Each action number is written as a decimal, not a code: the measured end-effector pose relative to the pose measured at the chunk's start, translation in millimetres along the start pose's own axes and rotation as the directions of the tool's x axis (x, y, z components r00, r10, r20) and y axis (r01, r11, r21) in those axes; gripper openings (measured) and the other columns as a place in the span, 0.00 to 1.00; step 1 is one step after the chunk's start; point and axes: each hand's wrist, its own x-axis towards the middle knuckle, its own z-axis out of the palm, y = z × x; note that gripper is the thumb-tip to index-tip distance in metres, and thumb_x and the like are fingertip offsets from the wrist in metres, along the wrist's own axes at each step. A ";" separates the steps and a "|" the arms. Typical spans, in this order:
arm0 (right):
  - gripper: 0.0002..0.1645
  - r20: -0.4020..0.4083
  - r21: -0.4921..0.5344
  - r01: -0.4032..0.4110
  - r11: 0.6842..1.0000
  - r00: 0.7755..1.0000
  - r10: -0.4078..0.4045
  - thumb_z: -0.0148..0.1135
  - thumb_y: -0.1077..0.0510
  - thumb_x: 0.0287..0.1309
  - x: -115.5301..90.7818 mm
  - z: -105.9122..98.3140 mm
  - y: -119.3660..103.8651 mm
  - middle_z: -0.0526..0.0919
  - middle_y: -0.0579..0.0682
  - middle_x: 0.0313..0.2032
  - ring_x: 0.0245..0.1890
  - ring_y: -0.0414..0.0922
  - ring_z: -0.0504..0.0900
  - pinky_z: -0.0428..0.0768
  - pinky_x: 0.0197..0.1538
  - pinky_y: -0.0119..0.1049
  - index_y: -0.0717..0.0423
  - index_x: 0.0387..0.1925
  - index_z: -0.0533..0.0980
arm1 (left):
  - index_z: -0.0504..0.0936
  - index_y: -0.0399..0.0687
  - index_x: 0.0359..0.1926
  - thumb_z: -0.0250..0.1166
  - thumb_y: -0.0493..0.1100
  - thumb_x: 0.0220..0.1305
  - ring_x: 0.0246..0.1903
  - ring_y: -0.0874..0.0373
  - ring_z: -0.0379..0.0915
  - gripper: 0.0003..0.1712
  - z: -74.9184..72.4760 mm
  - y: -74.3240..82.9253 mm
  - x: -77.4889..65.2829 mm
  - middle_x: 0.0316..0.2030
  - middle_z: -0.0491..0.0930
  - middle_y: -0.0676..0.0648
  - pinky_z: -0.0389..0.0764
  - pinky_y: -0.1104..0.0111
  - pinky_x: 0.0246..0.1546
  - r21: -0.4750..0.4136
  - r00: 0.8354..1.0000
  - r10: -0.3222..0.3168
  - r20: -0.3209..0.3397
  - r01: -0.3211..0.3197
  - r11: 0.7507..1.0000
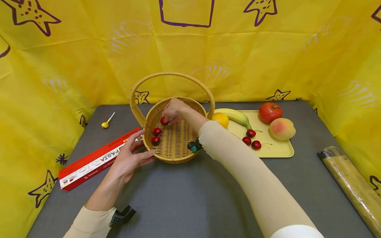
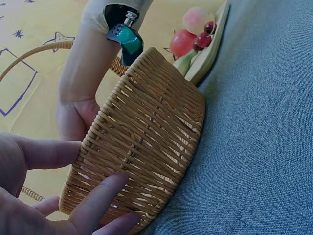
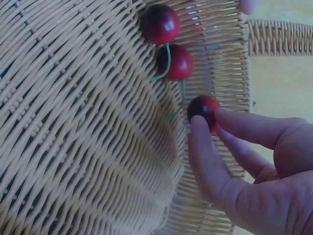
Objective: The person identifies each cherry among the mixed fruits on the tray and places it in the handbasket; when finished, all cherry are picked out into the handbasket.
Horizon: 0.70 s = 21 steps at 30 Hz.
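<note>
A round wicker basket (image 1: 175, 158) with a tall hoop handle stands mid-table. Inside it, my right hand (image 1: 175, 110) pinches a red cherry (image 3: 203, 108) between thumb and fingertips, close to the basket's left wall. Two more cherries, one dark red cherry (image 3: 161, 23) and another cherry (image 3: 177, 62) with green stems, lie on the basket floor beside the held one. My left hand (image 1: 131, 158) rests against the basket's left outer side. Its fingers are spread and fairly straight, touching the rim and woven wall in the left wrist view.
A pasta box (image 1: 98, 162) lies left of the basket, a lollipop (image 1: 107, 121) behind it. On the right, a cream tray (image 1: 279, 152) bears a banana (image 1: 235, 115), an orange (image 1: 221, 119), a tomato (image 1: 270, 112), a peach (image 1: 282, 129) and three cherries (image 1: 256, 144). A wrapped roll (image 1: 351, 181) lies far right.
</note>
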 end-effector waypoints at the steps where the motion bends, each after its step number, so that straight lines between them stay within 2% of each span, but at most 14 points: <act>1: 0.17 -0.007 -0.012 -0.003 1.000 1.000 0.003 0.64 0.73 0.52 0.6 0.5 -0.4 0.81 0.56 0.40 0.44 0.56 0.83 0.84 0.47 0.44 0.65 0.46 0.80 | 0.53 0.57 0.73 0.70 0.31 0.55 0.51 0.38 0.75 0.51 0.0 0.0 -0.1 0.65 0.56 0.34 0.80 0.49 0.47 0.001 1.000 0.000 0.000 0.000 1.000; 6: 0.15 -0.029 -0.047 -0.016 0.999 0.999 0.015 0.65 0.73 0.50 3.5 4.0 -2.0 0.82 0.54 0.35 0.40 0.54 0.84 0.85 0.44 0.41 0.64 0.43 0.82 | 0.53 0.57 0.73 0.69 0.31 0.56 0.52 0.37 0.74 0.50 0.2 -0.2 -0.1 0.64 0.56 0.33 0.81 0.50 0.46 -0.001 1.000 0.000 -0.003 0.000 1.000; 12: 0.17 -0.002 -0.047 -0.030 0.998 1.000 0.030 0.65 0.72 0.52 2.4 5.5 -2.3 0.82 0.53 0.32 0.37 0.51 0.81 0.85 0.47 0.43 0.64 0.46 0.81 | 0.53 0.57 0.73 0.69 0.29 0.56 0.52 0.36 0.74 0.50 1.1 0.0 0.0 0.64 0.56 0.33 0.82 0.51 0.45 -0.010 1.000 0.002 -0.003 -0.002 1.000; 21: 0.16 0.020 -0.073 -0.016 0.997 1.000 0.017 0.65 0.69 0.54 3.5 3.5 0.9 0.84 0.52 0.33 0.42 0.53 0.82 0.84 0.48 0.45 0.62 0.46 0.81 | 0.53 0.57 0.73 0.69 0.30 0.56 0.53 0.35 0.73 0.50 0.7 0.7 -0.4 0.65 0.56 0.33 0.82 0.52 0.45 -0.001 1.000 -0.006 -0.005 0.006 1.000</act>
